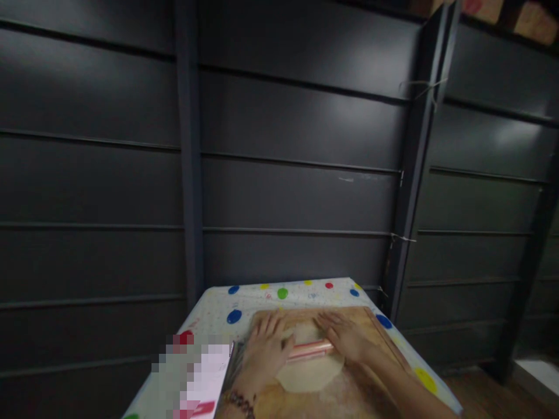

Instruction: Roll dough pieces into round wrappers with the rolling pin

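A rolling pin (311, 350) lies crosswise on a flat, pale sheet of dough (308, 377), on a wooden board (379, 331). My left hand (267, 344) rests over the pin's left end, its fingers stretched forward and spread, palm down. Over the right end lies my right hand (345, 338), also flat with fingers extended. Both palms hide the pin's ends. Part of the dough shows beyond the pin between the hands, and a larger part on the near side. A beaded bracelet (240, 401) circles my left wrist.
The board sits on a table with a white, colour-dotted cover (257, 299). Left of the board is a white and pink flat item (212, 372), partly pixelated. A dark panelled wall (301, 198) stands behind the table, with a white object (539, 378) at the lower right.
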`<state>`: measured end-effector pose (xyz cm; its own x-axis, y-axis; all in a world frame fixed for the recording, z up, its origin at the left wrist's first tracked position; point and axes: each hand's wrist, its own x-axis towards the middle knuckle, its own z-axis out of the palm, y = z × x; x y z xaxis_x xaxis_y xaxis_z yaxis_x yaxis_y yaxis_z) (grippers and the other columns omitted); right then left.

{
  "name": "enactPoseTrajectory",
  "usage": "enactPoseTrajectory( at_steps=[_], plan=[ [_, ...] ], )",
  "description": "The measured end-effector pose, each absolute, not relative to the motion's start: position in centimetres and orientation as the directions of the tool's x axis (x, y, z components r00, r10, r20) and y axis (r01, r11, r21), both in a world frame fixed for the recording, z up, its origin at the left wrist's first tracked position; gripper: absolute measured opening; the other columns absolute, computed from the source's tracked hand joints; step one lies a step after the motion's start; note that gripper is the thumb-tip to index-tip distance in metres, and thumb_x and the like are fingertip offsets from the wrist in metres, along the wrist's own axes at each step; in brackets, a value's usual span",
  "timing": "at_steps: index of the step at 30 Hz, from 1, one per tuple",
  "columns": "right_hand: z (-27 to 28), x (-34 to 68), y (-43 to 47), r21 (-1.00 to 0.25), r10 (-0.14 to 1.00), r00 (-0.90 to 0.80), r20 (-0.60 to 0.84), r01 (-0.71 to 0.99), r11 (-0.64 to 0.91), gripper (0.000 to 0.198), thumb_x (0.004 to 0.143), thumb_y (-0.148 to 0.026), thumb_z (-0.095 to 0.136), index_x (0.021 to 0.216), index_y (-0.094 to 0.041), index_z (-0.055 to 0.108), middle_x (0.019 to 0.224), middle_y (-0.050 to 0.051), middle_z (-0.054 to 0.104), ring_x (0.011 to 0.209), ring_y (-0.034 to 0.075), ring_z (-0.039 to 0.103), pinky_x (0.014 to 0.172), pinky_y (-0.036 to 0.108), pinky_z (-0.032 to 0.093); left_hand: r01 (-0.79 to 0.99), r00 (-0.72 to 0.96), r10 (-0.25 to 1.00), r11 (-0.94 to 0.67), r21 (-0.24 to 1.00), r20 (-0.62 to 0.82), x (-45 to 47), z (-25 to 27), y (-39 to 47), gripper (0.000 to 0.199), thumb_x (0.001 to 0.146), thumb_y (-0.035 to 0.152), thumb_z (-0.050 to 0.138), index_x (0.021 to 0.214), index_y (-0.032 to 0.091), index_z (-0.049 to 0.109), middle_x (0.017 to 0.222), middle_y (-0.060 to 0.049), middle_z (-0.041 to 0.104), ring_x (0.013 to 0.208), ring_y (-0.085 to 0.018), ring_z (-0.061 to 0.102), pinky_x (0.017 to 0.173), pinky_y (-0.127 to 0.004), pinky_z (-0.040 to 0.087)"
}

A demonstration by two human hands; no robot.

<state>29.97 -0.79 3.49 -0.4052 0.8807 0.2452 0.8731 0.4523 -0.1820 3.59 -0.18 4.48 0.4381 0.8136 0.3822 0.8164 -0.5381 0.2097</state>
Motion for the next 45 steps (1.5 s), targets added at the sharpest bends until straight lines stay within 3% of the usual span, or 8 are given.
enactPoseTrajectory(
  at_steps=[4,9,15,20,25,31,37,45],
  plan=[
    [4.5,29.8,-2.1,-0.196,0.893,-0.398,0.212,0.877,0.438,0.05,0.1,-0.029,0.034,0.148,-0.025,0.046,0.156,0.005,0.039,0.147,0.027,0.028,0.121,0.048,0.019,0.862,0.412,0.838,-0.485,0.143,0.359,4.0,4.9,-1.6,0.05,0.096,0.035,0.044,0.143,0.022,0.051,0.153,-0.008,0.046,0.144,-0.029,0.035,0.119,-0.055,0.027],
    [6.3,27.2,-1.0,-0.172,0.866,-0.44,0.236,0.859,0.483,0.058,0.094,-0.025,0.044,0.151,-0.022,0.04,0.163,0.008,0.023,0.15,0.026,0.017,0.121,0.046,0.017,0.863,0.426,0.845,-0.487,0.134,0.324,4.1,5.6,-2.6,0.051,0.097,0.036,0.042,0.145,0.022,0.05,0.155,-0.007,0.042,0.145,-0.032,0.034,0.118,-0.058,0.028],
    [5.2,25.6,-0.2,-0.205,0.826,-0.541,0.156,0.8,0.563,0.052,0.102,-0.031,0.032,0.153,-0.023,0.037,0.161,0.004,0.029,0.151,0.023,0.013,0.122,0.044,0.013,0.819,0.486,0.827,-0.544,0.182,0.284,3.3,5.8,-2.2,0.053,0.098,0.037,0.038,0.148,0.023,0.045,0.156,-0.004,0.04,0.145,-0.027,0.034,0.12,-0.052,0.028],
    [3.9,25.3,-2.4,-0.204,0.89,-0.421,0.176,0.869,0.451,0.054,0.102,-0.026,0.024,0.156,-0.024,0.03,0.162,0.004,0.028,0.151,0.023,0.015,0.123,0.046,0.012,0.805,0.514,0.829,-0.555,0.212,0.221,3.3,5.4,-0.3,0.053,0.101,0.033,0.024,0.15,0.022,0.04,0.158,-0.003,0.037,0.146,-0.02,0.032,0.121,-0.046,0.024],
    [4.1,23.8,-5.4,-0.192,0.959,-0.244,0.147,0.944,0.269,0.055,0.101,-0.028,0.027,0.155,-0.019,0.033,0.162,0.008,0.024,0.15,0.028,0.013,0.122,0.05,0.013,0.848,0.463,0.862,-0.498,0.181,0.206,3.8,5.2,0.0,0.054,0.1,0.031,0.024,0.148,0.016,0.044,0.154,-0.01,0.042,0.144,-0.023,0.036,0.121,-0.05,0.023],
    [4.1,22.9,-8.5,-0.191,0.927,-0.3,0.226,0.919,0.344,0.054,0.101,-0.023,0.024,0.154,-0.019,0.036,0.161,0.005,0.028,0.15,0.028,0.014,0.123,0.05,0.014,0.8,0.549,0.792,-0.591,0.108,0.269,2.6,4.9,-1.5,0.052,0.099,0.027,0.029,0.148,0.02,0.045,0.155,-0.005,0.04,0.146,-0.022,0.032,0.121,-0.05,0.026],
    [2.5,22.2,-8.8,-0.222,0.935,-0.253,0.249,0.925,0.31,0.054,0.098,-0.029,0.034,0.152,-0.028,0.04,0.157,0.0,0.037,0.147,0.027,0.028,0.121,0.047,0.025,0.768,0.583,0.764,-0.63,0.119,0.276,1.4,5.0,-2.8,0.053,0.098,0.024,0.032,0.15,0.02,0.039,0.157,-0.004,0.035,0.146,-0.021,0.03,0.121,-0.048,0.028],
    [3.1,22.1,-9.1,-0.254,0.918,-0.281,0.281,0.9,0.354,0.052,0.101,-0.026,0.026,0.148,-0.017,0.046,0.156,0.007,0.04,0.148,0.027,0.024,0.121,0.05,0.019,0.79,0.567,0.779,-0.606,0.092,0.269,2.0,5.0,-2.5,0.051,0.098,0.023,0.029,0.146,0.015,0.047,0.154,-0.008,0.042,0.143,-0.021,0.037,0.12,-0.045,0.031]
  ],
)
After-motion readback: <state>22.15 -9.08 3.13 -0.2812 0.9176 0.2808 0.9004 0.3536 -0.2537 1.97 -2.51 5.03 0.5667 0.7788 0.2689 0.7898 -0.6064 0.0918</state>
